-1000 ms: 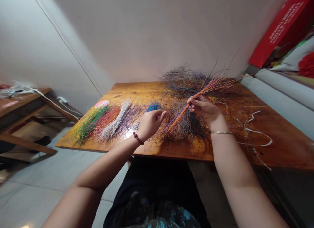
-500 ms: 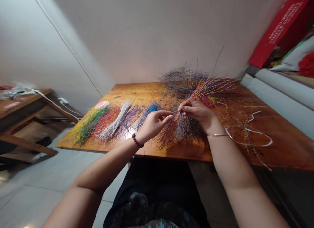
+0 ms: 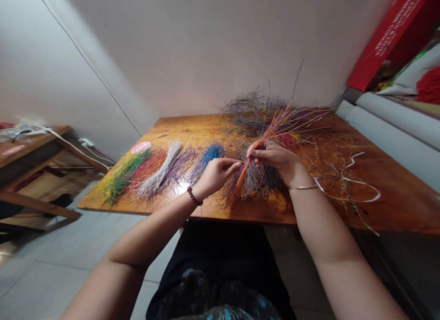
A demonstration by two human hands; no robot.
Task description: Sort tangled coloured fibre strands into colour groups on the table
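Observation:
My right hand [image 3: 277, 158] grips a bundle of thin orange and purple wires [image 3: 275, 125], its thumb and fingers closed around the middle. The loose ends fan out up and to the right, and the lower ends point toward me. Just left of it, my left hand [image 3: 220, 174] is pinched, thumb against forefinger, close to the purple strands of the bundle. Whatever lies between those fingertips is too thin to make out. Below both hands spreads a tangled heap of grey, brown and blue wires [image 3: 263, 180] on the wooden table [image 3: 192, 123].
To the left lie blue wires [image 3: 210, 154], white wires [image 3: 161, 171], red wires [image 3: 146, 168] and green wires [image 3: 129, 168], by a pink disc [image 3: 140, 147]. A dark wire tangle [image 3: 245, 109] sits by the wall. A white strip [image 3: 369, 200] and a red box [image 3: 385, 40] are rightward.
My left fingertips have closed together beside the purple strands. The right hand keeps its hold on the bundle, and the view has shifted slightly.

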